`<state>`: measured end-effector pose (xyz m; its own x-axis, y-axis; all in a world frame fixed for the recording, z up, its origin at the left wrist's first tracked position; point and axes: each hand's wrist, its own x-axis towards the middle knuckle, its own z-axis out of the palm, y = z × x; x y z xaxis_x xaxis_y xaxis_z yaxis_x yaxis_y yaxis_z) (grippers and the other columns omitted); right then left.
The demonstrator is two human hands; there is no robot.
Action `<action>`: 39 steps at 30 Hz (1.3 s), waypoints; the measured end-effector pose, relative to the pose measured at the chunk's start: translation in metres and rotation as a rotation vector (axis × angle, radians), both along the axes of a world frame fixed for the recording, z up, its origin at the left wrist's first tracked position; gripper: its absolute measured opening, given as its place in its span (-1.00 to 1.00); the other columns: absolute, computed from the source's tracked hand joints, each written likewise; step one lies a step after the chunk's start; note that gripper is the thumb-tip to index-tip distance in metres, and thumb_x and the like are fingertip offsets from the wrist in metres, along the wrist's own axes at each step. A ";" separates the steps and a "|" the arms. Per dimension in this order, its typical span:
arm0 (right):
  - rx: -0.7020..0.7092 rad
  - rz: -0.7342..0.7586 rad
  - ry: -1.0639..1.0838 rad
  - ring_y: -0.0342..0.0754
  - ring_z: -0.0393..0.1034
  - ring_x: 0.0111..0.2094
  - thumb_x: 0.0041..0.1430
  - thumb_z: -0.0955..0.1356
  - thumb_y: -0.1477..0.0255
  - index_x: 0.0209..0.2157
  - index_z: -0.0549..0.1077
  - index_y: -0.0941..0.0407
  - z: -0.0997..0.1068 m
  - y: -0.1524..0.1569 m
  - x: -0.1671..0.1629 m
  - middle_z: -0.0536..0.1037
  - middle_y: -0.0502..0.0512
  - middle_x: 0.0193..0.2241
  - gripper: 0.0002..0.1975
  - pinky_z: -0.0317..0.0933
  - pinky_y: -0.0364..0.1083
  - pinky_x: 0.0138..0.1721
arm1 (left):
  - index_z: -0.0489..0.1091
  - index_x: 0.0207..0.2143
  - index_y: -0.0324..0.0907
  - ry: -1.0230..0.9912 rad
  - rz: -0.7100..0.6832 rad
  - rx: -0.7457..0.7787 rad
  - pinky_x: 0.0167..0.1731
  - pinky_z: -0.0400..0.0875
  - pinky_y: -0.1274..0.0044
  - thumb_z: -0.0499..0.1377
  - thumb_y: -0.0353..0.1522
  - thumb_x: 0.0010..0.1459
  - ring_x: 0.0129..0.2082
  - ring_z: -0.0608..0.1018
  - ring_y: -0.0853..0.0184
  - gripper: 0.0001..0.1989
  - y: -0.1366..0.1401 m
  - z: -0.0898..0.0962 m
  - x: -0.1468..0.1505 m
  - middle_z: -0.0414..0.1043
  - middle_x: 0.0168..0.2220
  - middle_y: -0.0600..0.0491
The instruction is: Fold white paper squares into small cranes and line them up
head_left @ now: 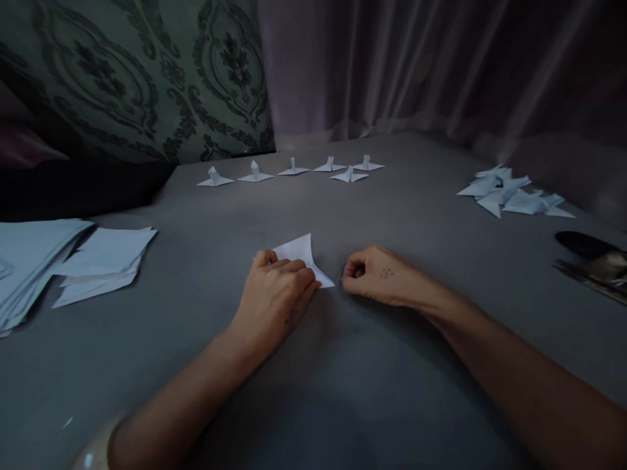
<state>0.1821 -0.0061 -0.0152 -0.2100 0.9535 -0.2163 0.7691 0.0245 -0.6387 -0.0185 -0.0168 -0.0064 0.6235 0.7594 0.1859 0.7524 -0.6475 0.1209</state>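
A small folded piece of white paper (298, 249) lies on the grey tabletop, its points showing past my fingers. My left hand (279, 284) is closed over its near side, and the fingers hide part of the folds. Just right of the paper, my right hand (375, 274) is curled with the thumb and fingers together. It stays apart from the paper, and whether anything sits between its fingertips cannot be made out.
Several folded paper figures (255, 173) stand in a row at the back. A heap of folded paper (512, 192) lies far right, near dark-handled scissors (588, 245). Loose paper squares (108, 251) and a stack of sheets (34, 261) lie left. A curtain (392, 65) hangs behind.
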 end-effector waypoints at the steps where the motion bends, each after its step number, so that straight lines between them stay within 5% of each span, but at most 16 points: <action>1: 0.063 0.005 0.028 -0.17 0.28 -0.56 -0.01 0.33 0.42 -0.51 0.49 0.11 0.002 -0.001 0.002 0.46 -0.04 -0.60 -0.90 0.05 -0.19 -0.56 | 0.40 -0.47 -0.17 -0.007 -0.003 0.008 -0.24 0.07 0.36 -0.01 -0.33 0.26 -0.41 0.47 0.32 -0.71 0.000 -0.001 0.000 0.47 -0.45 0.09; 6: 0.427 0.227 0.107 -0.17 0.32 -0.42 0.14 0.27 0.52 -0.40 0.48 0.12 0.006 -0.018 -0.006 0.45 0.00 -0.44 -0.85 0.17 -0.18 -0.35 | 0.40 -0.48 -0.18 -0.028 0.009 0.041 -0.24 0.08 0.37 0.01 -0.33 0.24 -0.42 0.48 0.32 -0.72 0.000 -0.003 0.000 0.47 -0.46 0.07; 10: 0.536 0.412 0.028 -0.11 0.34 -0.29 0.19 0.22 0.59 -0.30 0.46 0.14 0.000 -0.032 -0.015 0.44 0.08 -0.33 -0.80 0.22 -0.11 -0.21 | 0.41 -0.48 -0.19 -0.034 0.012 0.027 -0.27 0.09 0.38 0.01 -0.34 0.24 -0.42 0.48 0.32 -0.72 -0.002 0.000 0.000 0.47 -0.46 0.07; 27: 0.623 0.318 -0.147 0.05 0.30 -0.17 0.24 0.16 0.57 -0.12 0.41 0.23 -0.007 -0.054 -0.022 0.42 0.25 -0.18 -0.73 0.28 0.07 -0.10 | 0.46 -0.39 -0.15 -0.043 0.016 0.004 -0.22 0.07 0.40 0.02 -0.33 0.25 -0.39 0.47 0.35 -0.76 -0.005 0.002 -0.002 0.49 -0.42 0.09; 34: 0.640 0.369 -0.144 0.00 0.30 -0.25 0.20 0.20 0.63 -0.35 0.44 0.17 -0.012 -0.055 -0.024 0.45 0.16 -0.32 -0.79 0.29 0.02 -0.14 | 0.44 -0.40 -0.16 -0.064 0.030 -0.020 -0.22 0.04 0.39 0.05 -0.30 0.24 -0.38 0.47 0.35 -0.77 -0.001 -0.002 -0.003 0.49 -0.40 0.09; 39: 0.689 0.359 -0.197 0.03 0.29 -0.25 0.22 0.19 0.59 -0.15 0.45 0.25 -0.010 -0.057 -0.027 0.43 0.19 -0.34 -0.75 0.29 0.04 -0.17 | 0.42 -0.33 -0.17 -0.122 -0.004 -0.168 -0.24 0.04 0.43 0.15 -0.24 0.17 -0.33 0.46 0.34 -0.81 0.007 0.001 -0.021 0.47 -0.37 0.11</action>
